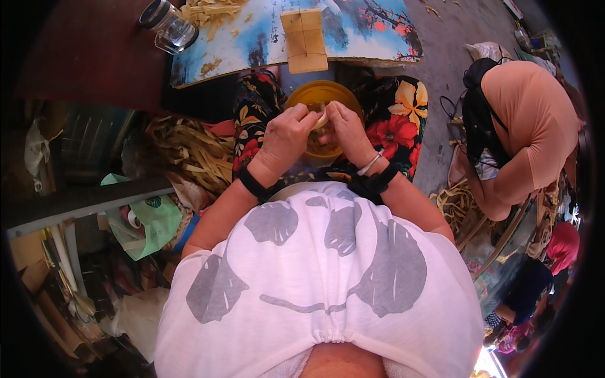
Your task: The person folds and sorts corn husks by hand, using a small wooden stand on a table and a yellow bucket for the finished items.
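Observation:
My left hand [285, 137] and my right hand [348, 131] meet over a yellow bowl [322, 87] between my knees. Pinched between both sets of fingertips is a small pale strip [321, 120]; its exact kind is not clear. Inside the bowl lie yellowish pieces, largely hidden by my hands. Just beyond the bowl, a tan wooden block [304, 41] with a thin dark line across it rests on a painted board [252, 44] and overhangs its near edge.
Pale shavings [211, 11] and a clear lidded jar [170, 28] sit at the board's far left. Beside my left leg is a heap of long strips [195, 151], with a green bag [144, 223] nearer. A person in orange [529, 113] bends over strips [459, 205] at right.

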{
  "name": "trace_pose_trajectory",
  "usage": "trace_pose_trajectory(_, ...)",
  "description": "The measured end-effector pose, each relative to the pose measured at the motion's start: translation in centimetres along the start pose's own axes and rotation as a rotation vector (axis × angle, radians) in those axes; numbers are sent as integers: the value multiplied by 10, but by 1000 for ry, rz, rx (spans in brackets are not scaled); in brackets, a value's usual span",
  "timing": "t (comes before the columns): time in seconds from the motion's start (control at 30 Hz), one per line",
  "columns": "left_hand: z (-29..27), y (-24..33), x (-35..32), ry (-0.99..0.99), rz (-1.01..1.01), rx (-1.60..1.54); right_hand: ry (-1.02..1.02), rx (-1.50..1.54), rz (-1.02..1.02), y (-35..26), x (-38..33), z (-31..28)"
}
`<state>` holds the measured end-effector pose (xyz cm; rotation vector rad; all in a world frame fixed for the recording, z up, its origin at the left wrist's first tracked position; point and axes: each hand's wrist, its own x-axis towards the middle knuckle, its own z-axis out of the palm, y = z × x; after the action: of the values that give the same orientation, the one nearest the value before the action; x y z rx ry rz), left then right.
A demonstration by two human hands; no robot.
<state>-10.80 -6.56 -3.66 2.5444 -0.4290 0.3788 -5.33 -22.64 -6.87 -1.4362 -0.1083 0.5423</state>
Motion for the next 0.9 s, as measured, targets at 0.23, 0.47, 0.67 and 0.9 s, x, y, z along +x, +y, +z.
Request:
trace_pose_trajectory(0.23, 3, 5, 0, 17, -175, 112, 44, -352, -236, 9, 7, 6)
trace_pose_trajectory(0.47, 6, -2, -2, 174, -175, -216, -79, -332, -398, 18, 5, -1)
trace_pose_trajectory(0.67, 14, -15, -13, 231, -150, -217, -401, 351, 339, -9, -4, -6)
trace_pose_trajectory(0.9, 8, -6, -18, 228, -674, -1001, -284, 98, 67, -14, -3, 0)
